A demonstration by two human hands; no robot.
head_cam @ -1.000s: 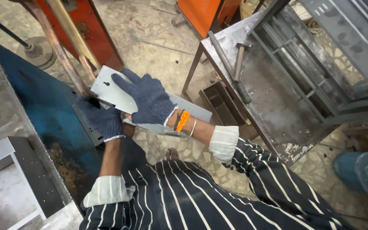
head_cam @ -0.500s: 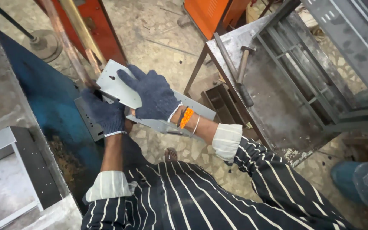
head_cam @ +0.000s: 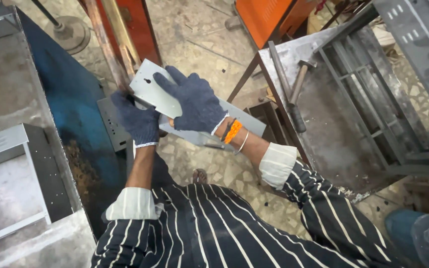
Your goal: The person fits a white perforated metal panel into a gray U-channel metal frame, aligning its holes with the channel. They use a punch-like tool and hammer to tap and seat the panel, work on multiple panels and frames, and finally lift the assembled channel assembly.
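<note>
plate (head_cam: 175, 101) shifted up-right | both gloved hands hold | stone floor (head_cam: 194, 34), workshop

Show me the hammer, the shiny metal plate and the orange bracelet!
hammer (head_cam: 298, 82), head view, on its wooden handle.
metal plate (head_cam: 147, 87), head view, on its bare upper end near the keyhole slot.
orange bracelet (head_cam: 233, 131), head view, on the band at the wrist.
</note>
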